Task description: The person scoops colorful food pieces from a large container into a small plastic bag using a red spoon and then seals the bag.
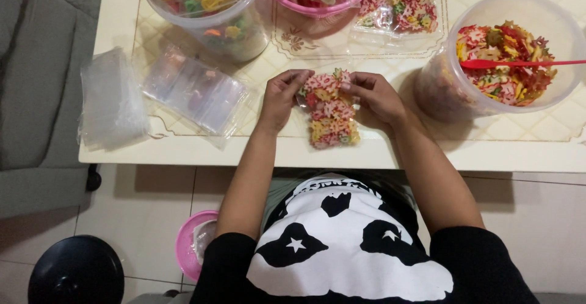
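A small clear bag (330,112) packed with coloured, shaped crackers lies on the tabletop (427,151), close to its near edge. Both hands pinch the bag's top: the left hand (281,96) has its fingers curled closed on the left corner, the right hand (373,96) closed on the right corner. The bag looks already filled, so the filling seems done and the closing of its mouth appears to be the step in hand. Beyond the bag, another filled bag (406,2) lies finished. To the bag's left, a stack of empty bags (195,90) waits, and to its right the big tub (506,60) with a red scoop (519,63) holds plenty of crackers, so much packing seems left.
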